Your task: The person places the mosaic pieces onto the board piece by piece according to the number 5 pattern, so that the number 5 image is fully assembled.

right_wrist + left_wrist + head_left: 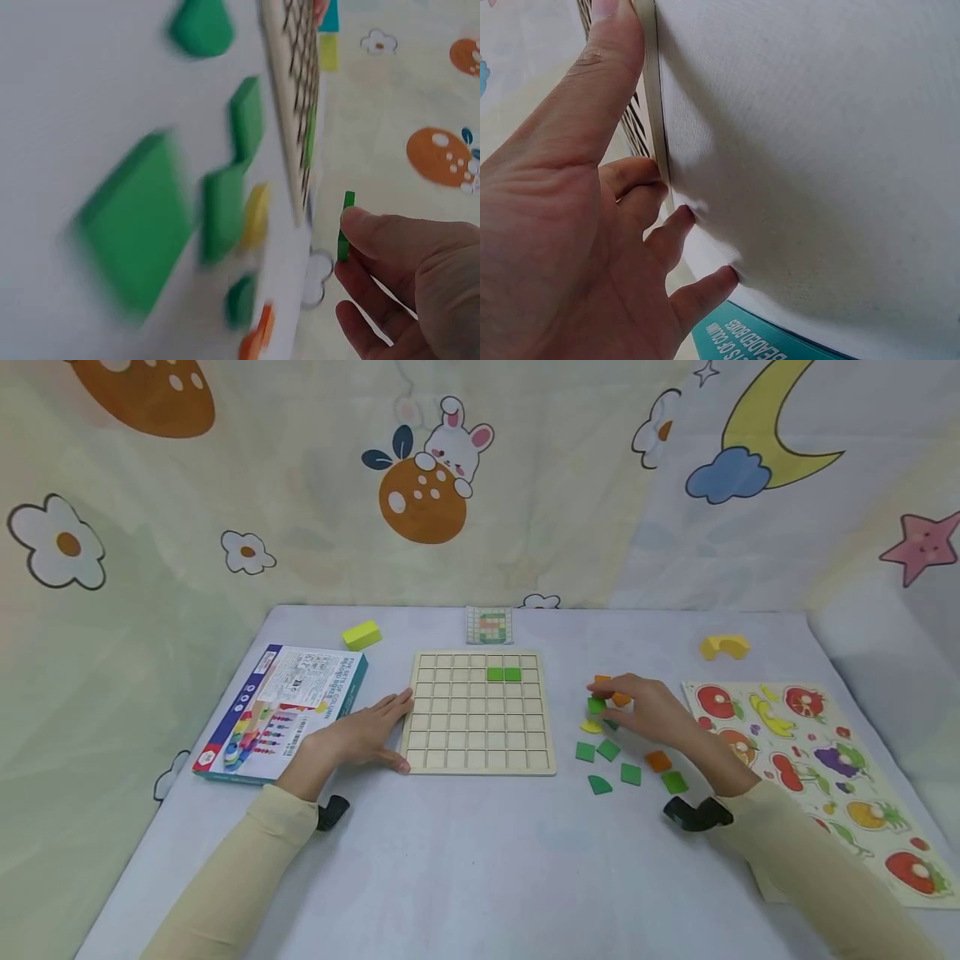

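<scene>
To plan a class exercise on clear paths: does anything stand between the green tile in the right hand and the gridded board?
Nothing visible does: the right hand pinches the green tile, and the head view shows only tabletop between it and the gridded board.

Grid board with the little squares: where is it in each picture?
Head: the grid board lies in the middle.
Left wrist: mostly its pale edge shows, at upper left.
Right wrist: it slants down from the top, right of centre, nearly side-on.
Shared landmark: the left hand, at the board's edge in every view; just a bit shows in the right wrist one.
</scene>
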Action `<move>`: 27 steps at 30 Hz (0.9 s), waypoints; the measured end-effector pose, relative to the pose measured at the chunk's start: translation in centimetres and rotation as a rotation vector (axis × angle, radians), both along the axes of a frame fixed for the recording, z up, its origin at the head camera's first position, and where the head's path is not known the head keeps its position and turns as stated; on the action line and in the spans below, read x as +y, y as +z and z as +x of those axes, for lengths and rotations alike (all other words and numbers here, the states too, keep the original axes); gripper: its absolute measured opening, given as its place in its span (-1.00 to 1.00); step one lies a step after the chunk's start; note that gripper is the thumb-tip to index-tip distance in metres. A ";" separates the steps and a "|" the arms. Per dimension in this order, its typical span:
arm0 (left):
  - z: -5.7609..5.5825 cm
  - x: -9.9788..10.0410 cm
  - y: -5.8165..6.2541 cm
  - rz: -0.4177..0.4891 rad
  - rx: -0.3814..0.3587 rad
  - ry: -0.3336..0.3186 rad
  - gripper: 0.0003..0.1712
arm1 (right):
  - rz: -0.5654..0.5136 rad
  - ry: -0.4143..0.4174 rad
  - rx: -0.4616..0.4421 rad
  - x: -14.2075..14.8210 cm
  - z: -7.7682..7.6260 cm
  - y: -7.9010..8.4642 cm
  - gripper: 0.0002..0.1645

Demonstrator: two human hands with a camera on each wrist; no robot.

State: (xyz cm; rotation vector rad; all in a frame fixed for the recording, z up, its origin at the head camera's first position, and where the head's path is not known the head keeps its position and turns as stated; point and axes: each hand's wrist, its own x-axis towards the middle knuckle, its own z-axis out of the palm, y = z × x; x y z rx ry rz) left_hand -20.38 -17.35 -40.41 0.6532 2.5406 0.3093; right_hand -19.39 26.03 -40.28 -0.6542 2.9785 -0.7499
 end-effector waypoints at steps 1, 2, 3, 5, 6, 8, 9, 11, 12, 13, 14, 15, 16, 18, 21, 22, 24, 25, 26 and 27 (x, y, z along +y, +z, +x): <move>0.0 0.0 0.0 0.003 -0.002 0.003 0.27 | -0.006 0.006 0.001 -1.1 -0.7 0.2 -0.48; 0.0 -0.1 0.0 0.006 -0.001 0.003 0.27 | -0.012 0.013 0.003 -2.3 -1.4 0.4 -0.47; -0.1 -0.1 -0.1 0.010 -0.005 0.005 0.27 | -0.021 0.019 -0.003 -3.4 -2.1 0.5 -0.46; -0.1 -0.2 -0.2 0.017 -0.010 0.005 0.27 | -0.029 0.042 -0.004 -5.7 -3.6 0.5 -0.45; -0.1 -0.2 -0.2 0.020 -0.013 0.006 0.27 | -0.031 0.051 -0.008 -6.8 -4.3 0.4 -0.45; -0.1 -0.2 -0.3 0.020 -0.017 0.011 0.27 | -0.039 0.071 -0.016 -9.1 -5.6 0.3 -0.46; -0.1 -0.2 -0.3 0.022 -0.019 0.013 0.28 | -0.048 0.081 -0.027 -10.1 -6.2 0.1 -0.47; -0.1 -0.2 -0.3 0.027 -0.021 0.016 0.27 | -0.065 0.095 -0.046 -12.0 -7.2 0.0 -0.49; -0.1 -0.2 -0.3 0.028 -0.021 0.018 0.28 | -0.072 0.097 -0.058 -12.8 -7.6 -0.1 -0.50; -0.1 -0.2 -0.3 0.030 -0.022 0.017 0.28 | -0.077 0.098 -0.069 -13.5 -7.9 -0.3 -0.51; -0.2 -0.2 -0.4 0.029 -0.022 0.017 0.28 | -0.082 0.101 -0.079 -14.1 -8.2 -0.4 -0.51; -0.2 -0.2 -0.4 0.030 -0.021 0.016 0.28 | -0.083 0.102 -0.088 -14.6 -8.4 -0.5 -0.52; -0.2 -0.1 -0.5 0.026 -0.021 0.019 0.28 | -0.081 0.102 -0.093 -15.0 -8.6 -0.7 -0.52; -0.2 -0.1 -0.5 0.020 -0.014 0.021 0.28 | -0.071 0.099 -0.099 -15.7 -8.9 -1.0 -0.53; -0.2 -0.1 -0.5 0.017 -0.005 0.020 0.27 | -0.053 0.095 -0.100 -16.4 -9.2 -1.4 -0.55; -0.2 -0.1 -0.5 0.014 -0.006 0.021 0.27 | -0.047 0.092 -0.102 -16.6 -9.3 -1.5 -0.56; -0.2 -0.2 -0.4 0.013 -0.004 0.020 0.27 | -0.032 0.085 -0.103 -16.9 -9.4 -1.7 -0.56; -0.1 -0.2 -0.3 0.014 -0.003 0.017 0.27 | -0.028 0.083 -0.105 -17.0 -9.4 -1.7 -0.56; -0.1 -0.2 -0.3 0.015 -0.002 0.018 0.27 | -0.024 0.081 -0.106 -17.1 -9.4 -1.8 -0.55; -0.1 -0.3 -0.3 0.014 -0.003 0.021 0.28 | -0.019 0.079 -0.108 -17.1 -9.4 -1.8 -0.55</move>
